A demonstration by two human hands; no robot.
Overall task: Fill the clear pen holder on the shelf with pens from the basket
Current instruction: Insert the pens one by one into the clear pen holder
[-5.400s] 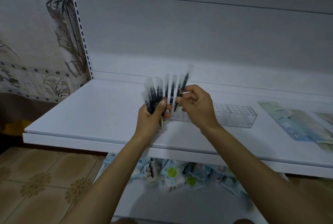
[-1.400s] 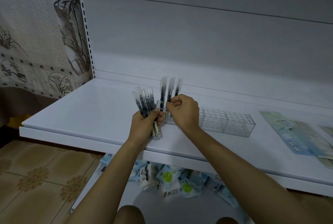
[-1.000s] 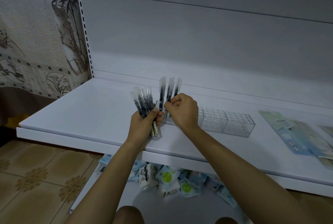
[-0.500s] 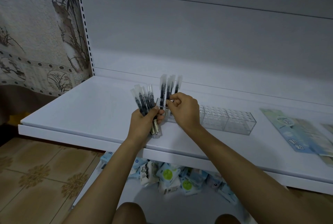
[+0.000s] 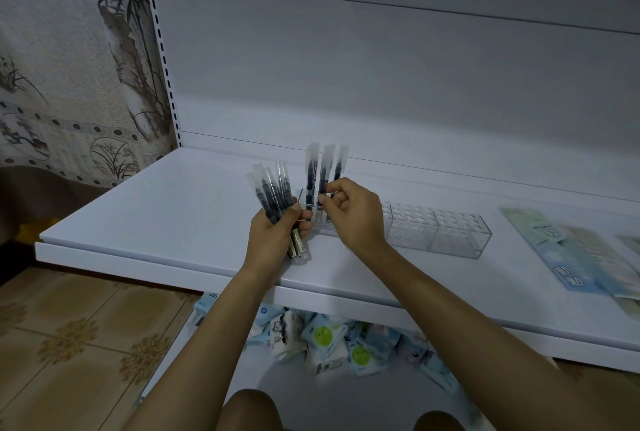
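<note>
A person's left hand (image 5: pixel 277 233) is clenched around a fanned bundle of pens (image 5: pixel 272 193) in clear sleeves, tips up, held over the near part of a white shelf (image 5: pixel 166 215). Just to its right, the right hand (image 5: pixel 349 214) pinches one upright pen (image 5: pixel 322 172) between thumb and fingertips at the left end of the clear pen holder (image 5: pixel 436 231). Two more pens (image 5: pixel 310 170) stand upright beside it at that end, apparently already in the holder's slots, though the hand hides their lower ends. The holder lies lengthwise on the shelf, stretching right from the hands, and the rest of its grid of holes shows no pens.

The shelf unit has a pale back panel (image 5: pixel 381 77) and a perforated upright (image 5: pixel 161 49) at far left, beside wallpaper (image 5: pixel 69 66) printed with bamboo. Patterned floor tiles (image 5: pixel 79 344) show at near left.

Flat blue-green printed packets (image 5: pixel 581 254) lie on the shelf at right, well apart from the holder. Below the shelf edge, a heap of small packaged goods (image 5: pixel 322 340) sits on a lower level, partly hidden by both forearms.
</note>
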